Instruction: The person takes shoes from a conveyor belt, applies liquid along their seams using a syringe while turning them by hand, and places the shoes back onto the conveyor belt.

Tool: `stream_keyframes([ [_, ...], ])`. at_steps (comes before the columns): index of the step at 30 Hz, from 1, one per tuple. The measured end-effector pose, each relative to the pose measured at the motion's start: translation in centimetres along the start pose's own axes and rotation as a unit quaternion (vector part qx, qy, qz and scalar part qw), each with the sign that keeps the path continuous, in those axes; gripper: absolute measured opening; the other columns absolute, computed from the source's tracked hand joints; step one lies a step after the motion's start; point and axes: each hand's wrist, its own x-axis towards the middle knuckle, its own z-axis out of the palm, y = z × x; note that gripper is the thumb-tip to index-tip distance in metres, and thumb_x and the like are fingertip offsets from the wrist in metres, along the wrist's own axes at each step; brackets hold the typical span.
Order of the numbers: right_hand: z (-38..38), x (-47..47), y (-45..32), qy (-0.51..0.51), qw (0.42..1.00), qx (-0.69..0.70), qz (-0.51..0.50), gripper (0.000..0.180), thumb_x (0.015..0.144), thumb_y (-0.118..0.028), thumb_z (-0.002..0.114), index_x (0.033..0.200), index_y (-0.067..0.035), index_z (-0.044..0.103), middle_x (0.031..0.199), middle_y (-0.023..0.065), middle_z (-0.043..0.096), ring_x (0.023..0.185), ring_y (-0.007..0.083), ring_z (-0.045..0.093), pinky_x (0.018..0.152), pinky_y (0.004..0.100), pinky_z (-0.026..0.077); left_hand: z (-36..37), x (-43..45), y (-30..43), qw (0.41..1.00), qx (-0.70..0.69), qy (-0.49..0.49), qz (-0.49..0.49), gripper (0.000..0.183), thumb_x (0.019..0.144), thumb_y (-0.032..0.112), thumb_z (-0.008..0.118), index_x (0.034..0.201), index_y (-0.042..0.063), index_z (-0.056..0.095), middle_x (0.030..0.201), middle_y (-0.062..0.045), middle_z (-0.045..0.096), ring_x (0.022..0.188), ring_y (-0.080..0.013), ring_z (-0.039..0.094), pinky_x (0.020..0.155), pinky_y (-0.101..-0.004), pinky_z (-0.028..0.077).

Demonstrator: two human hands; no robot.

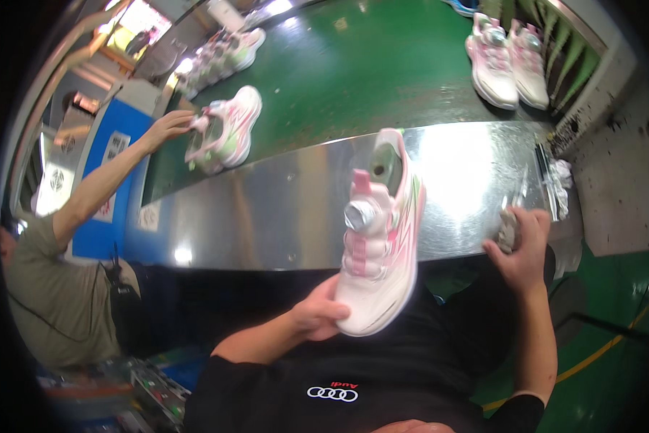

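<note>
A white and pink sneaker [375,260] with green accents is in my left hand [321,311], which grips it at the toe. Its heel points away from me over the metal ledge, and a round silvery dial or wrapped knob sits on its tongue. My right hand [522,243], at the ledge's right end, has its thumb and fingers around a crumpled greyish lump [506,231], whose material I cannot tell.
Beyond the metal ledge [270,216] lies a green work surface [357,70]. A similar pair of sneakers [495,70] stands far right, more shoes [227,59] far left. A co-worker's hand [173,127] touches another sneaker [232,130]. Pen-like tools [545,178] lie near the right wall.
</note>
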Motion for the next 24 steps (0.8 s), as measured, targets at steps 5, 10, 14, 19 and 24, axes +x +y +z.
stream_keyframes([
  [5, 1.8, 2.5, 1.4, 0.009, 0.999, -0.020, 0.043, 0.059, 0.060, -0.031, 0.081, 0.108, -0.006, 0.058, 0.094, 0.0103, 0.061, 0.091, 0.0289, 0.047, 0.084, 0.0377, 0.040, -1.5, 2.1, 2.1, 0.987, 0.148, 0.044, 0.040, 0.083, 0.066, 0.010, 0.075, 0.134, -0.006, 0.032, 0.128, -0.018, 0.051, 0.118, -0.0276, 0.053, 0.102, -0.0398, 0.041],
  [10, 2.3, 2.6, 1.0, 0.041, 0.998, 0.000, 0.040, 0.058, 0.060, -0.033, 0.082, 0.106, -0.006, 0.059, 0.089, 0.0093, 0.062, 0.088, 0.0275, 0.047, 0.080, 0.0366, 0.042, 1.0, 14.8, 8.3, 0.984, 0.114, -0.007, 0.140, 0.052, 0.085, 0.012, 0.058, 0.130, -0.005, 0.038, 0.123, -0.017, 0.054, 0.107, -0.0270, 0.058, 0.095, -0.0399, 0.047],
  [14, 2.9, 2.3, 1.3, 0.044, 0.997, -0.007, 0.055, 0.058, 0.060, -0.033, 0.082, 0.105, -0.006, 0.059, 0.088, 0.0083, 0.062, 0.086, 0.0274, 0.047, 0.079, 0.0364, 0.042, 3.5, 21.8, 10.3, 0.985, 0.131, 0.023, 0.109, 0.046, 0.093, 0.019, 0.055, 0.127, -0.007, 0.039, 0.123, -0.025, 0.050, 0.108, -0.0350, 0.057, 0.094, -0.0392, 0.048],
  [19, 2.0, 2.3, 1.3, 0.054, 0.998, -0.012, 0.042, 0.055, 0.061, -0.037, 0.081, 0.103, -0.008, 0.060, 0.088, 0.0057, 0.062, 0.085, 0.0269, 0.048, 0.080, 0.0359, 0.041, 0.7, 14.7, 10.5, 0.970, 0.195, 0.034, 0.141, 0.042, 0.090, 0.016, 0.058, 0.122, -0.006, 0.044, 0.109, -0.022, 0.056, 0.101, -0.0339, 0.061, 0.083, -0.0372, 0.054],
  [24, 0.9, 1.8, 1.9, 0.056, 0.998, -0.020, 0.018, 0.055, 0.063, -0.041, 0.078, 0.102, -0.007, 0.060, 0.088, 0.0069, 0.061, 0.081, 0.0268, 0.052, 0.079, 0.0365, 0.041, -11.8, 7.2, 17.2, 0.934, 0.055, 0.214, 0.281, 0.023, 0.097, 0.020, 0.042, 0.106, 0.003, 0.054, 0.087, -0.010, 0.056, 0.082, -0.0237, 0.056, 0.080, -0.0374, 0.051],
])
